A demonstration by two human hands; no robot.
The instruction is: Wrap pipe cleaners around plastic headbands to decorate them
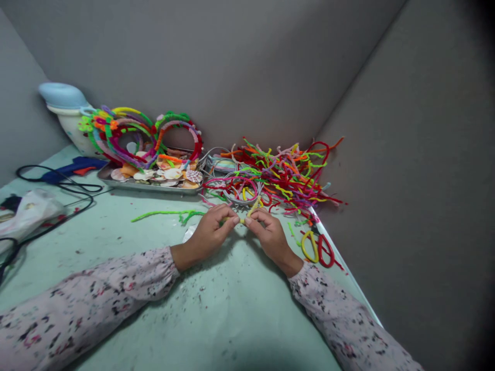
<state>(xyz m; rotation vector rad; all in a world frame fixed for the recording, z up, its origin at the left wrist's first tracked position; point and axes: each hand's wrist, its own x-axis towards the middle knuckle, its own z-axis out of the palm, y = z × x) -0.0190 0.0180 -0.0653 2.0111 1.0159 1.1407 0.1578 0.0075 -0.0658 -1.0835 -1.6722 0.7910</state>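
Observation:
Between my two hands stretches a yellow pipe cleaner point(253, 207), pinched close together over the middle of the table. My left hand point(212, 229) has its thumb and fingers closed on one part. My right hand point(268, 232) pinches it just beside, with a short yellow length sticking up above the fingers. The ends inside the fingers are hidden. A green pipe cleaner point(166, 213) lies to the left of my left hand, partly behind it. Right of my right hand rest scissors with one yellow and one red handle point(325, 251).
A heap of coloured pipe cleaners point(286, 172) fills the back right. A metal tray point(154, 188) holds round patches, with wrapped headbands point(116, 136) above it. Far left stand a white container with a blue lid point(64, 96), a black cable point(83, 191) and a plastic bag point(36, 208). Walls enclose the table.

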